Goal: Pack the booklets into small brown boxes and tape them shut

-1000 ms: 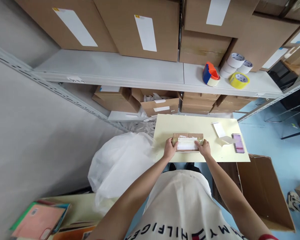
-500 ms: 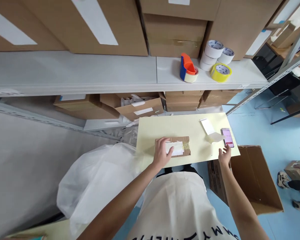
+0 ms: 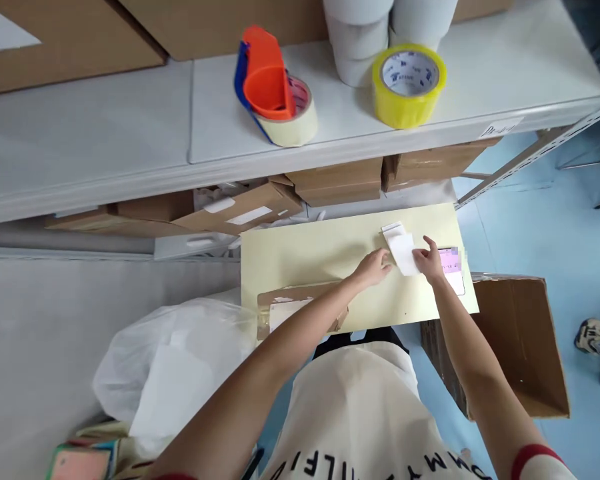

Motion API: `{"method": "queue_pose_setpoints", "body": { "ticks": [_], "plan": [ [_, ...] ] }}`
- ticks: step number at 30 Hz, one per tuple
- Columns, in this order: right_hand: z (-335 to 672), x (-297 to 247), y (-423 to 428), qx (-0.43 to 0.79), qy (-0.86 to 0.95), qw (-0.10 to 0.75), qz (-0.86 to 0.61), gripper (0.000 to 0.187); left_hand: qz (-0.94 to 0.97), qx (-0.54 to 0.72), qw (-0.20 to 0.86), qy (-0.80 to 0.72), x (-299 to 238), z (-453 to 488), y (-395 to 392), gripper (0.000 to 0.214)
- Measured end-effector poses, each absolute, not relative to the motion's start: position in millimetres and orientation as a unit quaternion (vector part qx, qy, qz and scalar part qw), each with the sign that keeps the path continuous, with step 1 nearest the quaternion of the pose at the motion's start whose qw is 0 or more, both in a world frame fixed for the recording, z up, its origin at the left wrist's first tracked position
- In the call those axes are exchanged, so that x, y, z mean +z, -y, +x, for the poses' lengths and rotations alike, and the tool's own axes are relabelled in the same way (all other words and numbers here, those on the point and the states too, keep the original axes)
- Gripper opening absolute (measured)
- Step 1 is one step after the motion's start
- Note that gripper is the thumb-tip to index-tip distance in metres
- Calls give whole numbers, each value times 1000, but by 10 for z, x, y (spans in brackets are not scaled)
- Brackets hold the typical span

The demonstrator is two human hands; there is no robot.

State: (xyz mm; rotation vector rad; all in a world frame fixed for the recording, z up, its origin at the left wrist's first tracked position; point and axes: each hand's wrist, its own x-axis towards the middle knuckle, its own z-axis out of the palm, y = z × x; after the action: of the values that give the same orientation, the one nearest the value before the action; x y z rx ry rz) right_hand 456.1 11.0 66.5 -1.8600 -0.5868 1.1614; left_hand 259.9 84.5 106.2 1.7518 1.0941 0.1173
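Observation:
My right hand (image 3: pixel 429 260) pinches the right edge of a folded white paper slip (image 3: pixel 404 253) above the pale yellow tabletop (image 3: pixel 300 250). My left hand (image 3: pixel 373 268) is just left of the slip, fingers slightly bent and apart, with nothing visible in it. A small cardboard box (image 3: pixel 265 310) with a white label lies at the table's front left, partly covered by my left forearm. Beside my right hand, near the right edge, lies a phone (image 3: pixel 455 273) with a lit screen.
Above the table runs a grey shelf (image 3: pixel 130 147) bearing an orange and blue tape dispenser (image 3: pixel 270 90), a yellow tape roll (image 3: pixel 405 100) and white rolls (image 3: pixel 357 40). An open carton (image 3: pixel 520 333) stands right, a white plastic bag (image 3: pixel 180 353) left. A person's shoe (image 3: pixel 591 335) shows far right.
My left hand has left the box and moved right toward the paper slip. My right hand has taken hold of the slip. The box now lies further left, turned around. The view has shifted.

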Motion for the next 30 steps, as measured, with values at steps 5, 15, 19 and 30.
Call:
{"method": "queue_pose_setpoints", "body": {
  "ticks": [5, 15, 19, 30],
  "plan": [
    [4690, 543, -258, 517, 220, 446, -697, 53, 686, 70, 512, -512, 677, 2903, -1098, 53],
    [4968, 591, -510, 685, 179, 328, -626, 49, 706, 100, 504, -488, 399, 3196, -1432, 28],
    [5120, 678, -581, 684, 187, 296, -640, 47, 759, 75, 461, -453, 370, 3115, -1498, 23],
    [4798, 483, -696, 449, 385, 393, -704, 49, 627, 83, 636, -442, 249, 3099, -1457, 23]
  ]
}}
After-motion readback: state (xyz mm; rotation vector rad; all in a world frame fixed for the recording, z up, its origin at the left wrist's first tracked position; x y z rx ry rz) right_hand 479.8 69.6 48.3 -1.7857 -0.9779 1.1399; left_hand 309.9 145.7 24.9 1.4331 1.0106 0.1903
